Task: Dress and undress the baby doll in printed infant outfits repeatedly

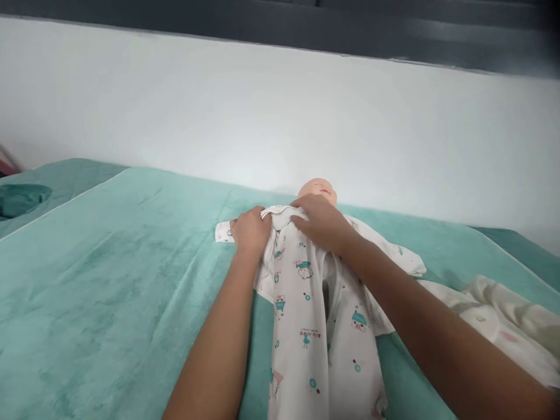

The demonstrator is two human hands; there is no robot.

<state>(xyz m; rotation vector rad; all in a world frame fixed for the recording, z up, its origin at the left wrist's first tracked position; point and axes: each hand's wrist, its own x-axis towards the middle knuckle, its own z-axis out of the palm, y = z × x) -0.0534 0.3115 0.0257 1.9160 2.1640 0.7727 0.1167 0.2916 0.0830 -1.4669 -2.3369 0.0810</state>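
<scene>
A baby doll (318, 188) lies on its back, its head against the wall, wearing a white printed baby top (385, 245) with the sleeves spread out. White printed baby pants (301, 315) with a gap between the legs lie over the doll's body, legs toward me. My left hand (252, 230) is closed on the pants' waist edge, beside the doll's sleeve on the left. Over the doll's chest, just below its chin, rests my right hand (321, 220), thumb and fingers apart on the cloth. Its far fingertips are partly hidden.
A green plush cover (131, 291) spreads under everything. Cream-coloured cloth (494, 321) lies crumpled at the right, partly behind my right forearm. Behind the doll's head rises a white wall (219, 116), with a dark band (262, 26) above it.
</scene>
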